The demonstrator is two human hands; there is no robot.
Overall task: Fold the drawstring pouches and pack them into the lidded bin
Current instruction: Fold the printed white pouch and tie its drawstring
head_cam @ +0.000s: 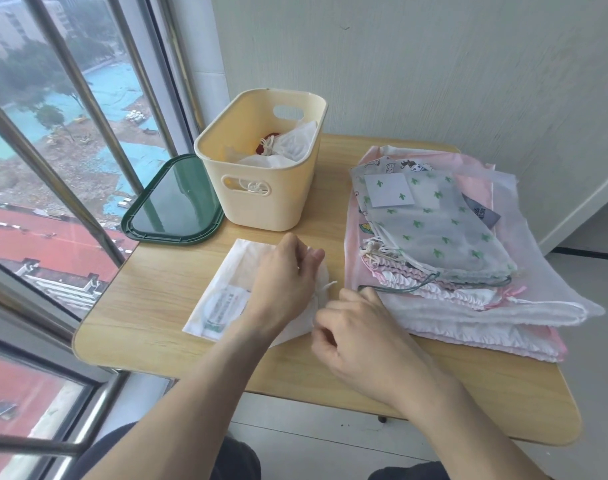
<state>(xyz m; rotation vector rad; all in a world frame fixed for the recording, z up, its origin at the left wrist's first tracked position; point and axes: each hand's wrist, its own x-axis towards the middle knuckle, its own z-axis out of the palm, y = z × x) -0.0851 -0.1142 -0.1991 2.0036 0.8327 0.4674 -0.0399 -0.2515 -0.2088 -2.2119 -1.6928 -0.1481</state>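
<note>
A: On the near middle of the table [164, 292], a white pouch [223, 289] lies flat. Left hand [281, 285] pinches its right edge, right hand [358, 337] pinches the drawstring [326, 287].

B: And the bin [261, 174]?

A: Far side, open, pouches inside, green lid [172, 202] just left. Unfolded stack [451, 258] sits right.

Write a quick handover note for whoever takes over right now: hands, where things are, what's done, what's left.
Left hand rests on the white pouch, fingers curled at its gathered edge. Right hand pinches near the pouch's cord.
Bin is open at the table's back, a few pouches already inside; green lid lies beside it.
Left: fold this pouch, bin it, work through the stack on the right, then fit the lid.
</note>
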